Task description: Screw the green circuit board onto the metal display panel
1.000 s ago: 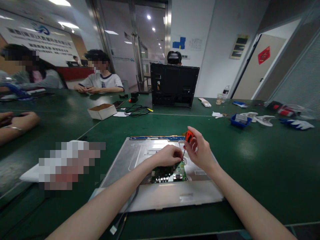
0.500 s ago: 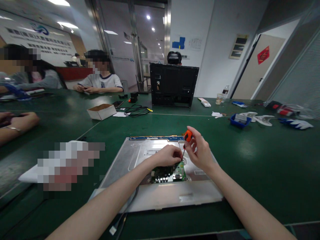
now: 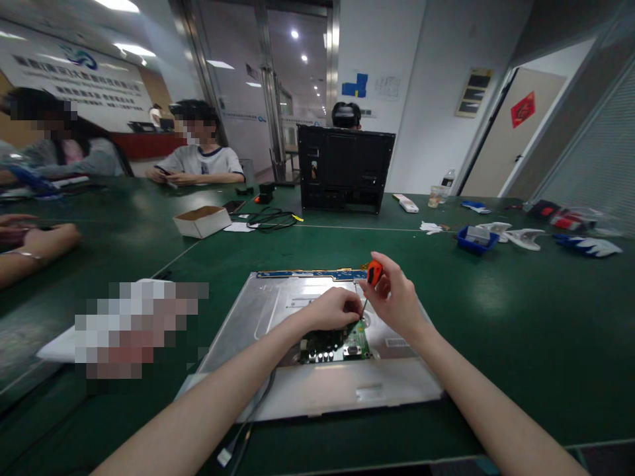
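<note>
A screwdriver (image 3: 375, 272) with an orange and black handle is gripped by my right hand (image 3: 395, 301). Its shaft slants down to the upper corner of a green circuit board (image 3: 358, 345). Beside the tip, my left hand (image 3: 337, 308) has its fingers pinched together; whether they hold anything small is hidden. The circuit board lies on a flat metal display panel (image 3: 238, 330), partly covered by my left hand and its shadow. Along the panel's far edge runs a narrow blue board (image 3: 307, 274).
A black monitor housing (image 3: 346, 168) stands at the back. Beyond the panel lie a white box (image 3: 202, 222) and black cable (image 3: 270, 219). To the right are a blue tray (image 3: 476, 239) and gloves (image 3: 588, 244). Other people sit at the left; a loose cable (image 3: 243, 436) hangs near the front.
The fingers of my right hand have shifted slightly around the screwdriver handle, which has turned a little. My left hand stays in place.
</note>
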Tool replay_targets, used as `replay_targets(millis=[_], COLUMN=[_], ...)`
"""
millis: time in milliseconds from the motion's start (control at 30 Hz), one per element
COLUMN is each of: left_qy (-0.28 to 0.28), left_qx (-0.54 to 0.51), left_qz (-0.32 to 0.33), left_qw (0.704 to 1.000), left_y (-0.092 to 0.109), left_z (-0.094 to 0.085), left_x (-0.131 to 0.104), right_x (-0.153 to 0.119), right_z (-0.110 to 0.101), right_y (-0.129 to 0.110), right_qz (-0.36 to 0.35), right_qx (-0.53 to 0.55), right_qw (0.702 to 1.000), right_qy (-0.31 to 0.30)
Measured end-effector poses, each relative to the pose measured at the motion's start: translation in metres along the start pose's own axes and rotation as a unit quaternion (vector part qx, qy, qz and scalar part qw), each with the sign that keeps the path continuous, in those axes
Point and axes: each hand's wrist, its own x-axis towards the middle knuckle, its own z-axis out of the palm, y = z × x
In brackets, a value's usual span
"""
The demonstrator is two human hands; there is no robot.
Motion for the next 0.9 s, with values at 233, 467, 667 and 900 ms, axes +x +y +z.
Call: replay_targets(millis=[233, 467, 667, 900], left_qy=[-0.005, -0.007, -0.006, -0.004], left_qx=[0.001, -0.001, -0.006, -0.005], left_qz=[0.002, -0.001, -0.002, -0.008], left_qw=[1.0, 1.0, 1.0, 1.0], left_y=[0.0009, 0.0009, 0.001, 0.0009], left_z=[-0.0018, -0.0022, -0.0019, -0.0005], left_x=[-0.0009, -0.0009, -0.0012, -0.001], right_x=[0.0028, 0.0027, 0.0014, 0.0003], right_z=[-0.0051, -0.0047, -0.0022, -0.0013], right_y=[-0.0053, -0.0056, -0.0028, -0.0005], right_qz=[-0.008, -0.015, -0.012, -0.002], right_qx=[0.015, 0.02, 0.007, 0.004], right_qw=[0.999, 0.999, 1.0, 1.0], right_qy=[-0.027, -0.02, -0.006, -0.008])
